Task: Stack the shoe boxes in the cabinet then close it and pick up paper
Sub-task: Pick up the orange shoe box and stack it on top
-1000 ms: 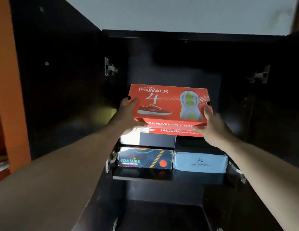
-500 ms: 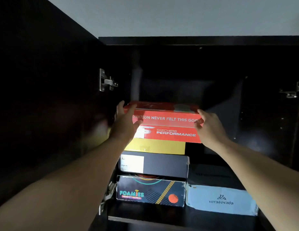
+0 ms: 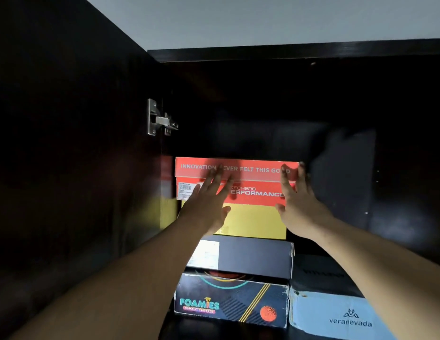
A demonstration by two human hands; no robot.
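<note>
Left hand: my left hand (image 3: 209,204) is open, fingers spread flat, lying against the front face of the red box; it grips nothing.
Right hand: my right hand (image 3: 297,204) is open too, fingers straight and pointing up, at the right end of the same face, with the fingertips reaching the upper right corner. I cannot tell if the palm really presses the cardboard or stands just before it.
Red box: the red shoe box (image 3: 253,177) sits on top of the left stack, level, its long face toward me. I read "INNOVATION NEVER FELT THIS GOOD" on the lid edge and "PERFORMANCE" below, with a white barcode label at the left.
Under it: a yellow box (image 3: 255,220) directly below, touching the red one, then a dark box with a white label (image 3: 253,256), then the dark Foamies box (image 3: 228,300) at the bottom.
Right of the stack: a pale blue box (image 3: 336,315) printed "veranevada", just beside the Foamies box, and a dark box (image 3: 322,273) lying on it.
Cabinet: the cabinet (image 3: 287,54) is dark, and both of my arms reach into it. The left door (image 3: 66,143) stands open, and a metal hinge (image 3: 160,119) shows on it.
Paper: I do not see it in this view.
</note>
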